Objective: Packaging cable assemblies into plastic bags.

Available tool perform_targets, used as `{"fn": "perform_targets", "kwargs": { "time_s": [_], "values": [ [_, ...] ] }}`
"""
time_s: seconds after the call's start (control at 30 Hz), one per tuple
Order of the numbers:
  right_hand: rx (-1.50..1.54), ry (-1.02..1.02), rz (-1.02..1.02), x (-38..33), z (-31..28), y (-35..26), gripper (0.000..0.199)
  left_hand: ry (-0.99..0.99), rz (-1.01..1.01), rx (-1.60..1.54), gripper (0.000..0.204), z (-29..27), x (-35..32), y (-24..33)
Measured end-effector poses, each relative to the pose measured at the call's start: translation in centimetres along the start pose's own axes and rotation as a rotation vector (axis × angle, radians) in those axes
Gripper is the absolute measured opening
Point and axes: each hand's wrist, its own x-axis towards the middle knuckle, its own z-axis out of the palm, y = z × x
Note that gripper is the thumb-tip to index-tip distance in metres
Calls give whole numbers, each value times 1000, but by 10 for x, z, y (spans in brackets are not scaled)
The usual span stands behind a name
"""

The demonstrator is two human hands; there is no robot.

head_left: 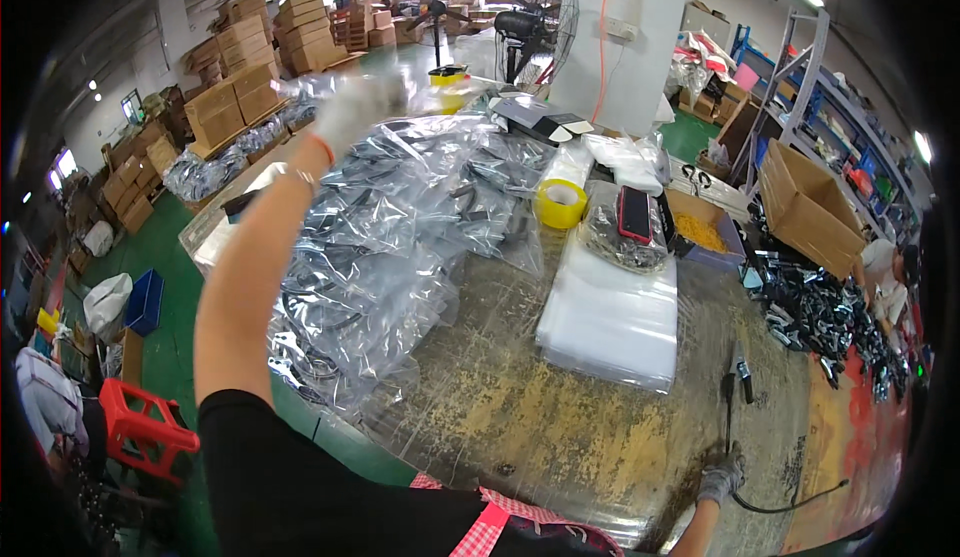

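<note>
My left hand (pixel 352 117), in a pale glove and smeared by motion, is stretched out over the far side of a heap of clear plastic bags (pixel 390 222) with dark parts inside. Blur hides its fingers and whatever they may hold. At the lower right, my right hand (pixel 722 477), in a grey glove, is closed round a thin black cable (pixel 729 422). One end of the cable runs up to a black and metal fitting (pixel 742 377); the other curves off to the right along the worn table (pixel 500 387).
A stack of flat clear bags (pixel 610 322) lies mid-table. Beyond it are yellow tape (pixel 561 203), a red-edged phone (pixel 635 214) and a box of yellow pieces (pixel 705 232). Many black parts (pixel 830 307) are piled at right beside an open carton (pixel 812 207), near another person (pixel 885 282).
</note>
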Motion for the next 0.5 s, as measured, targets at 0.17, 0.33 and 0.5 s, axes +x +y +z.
{"fn": "perform_targets", "kwargs": {
  "time_s": [0.17,0.33,0.5],
  "values": [
    [121,13,-546,-40,-11,-50,25,-636,-111,-437,34,22,-81,98],
    [-350,8,-749,-146,-110,-216,26,-54,562,-1124,33,-98,-93,223],
    [-453,-86,-1315,-187,-62,-327,29,-840,652,-2008,51,-188,-153,277]
  ]
}}
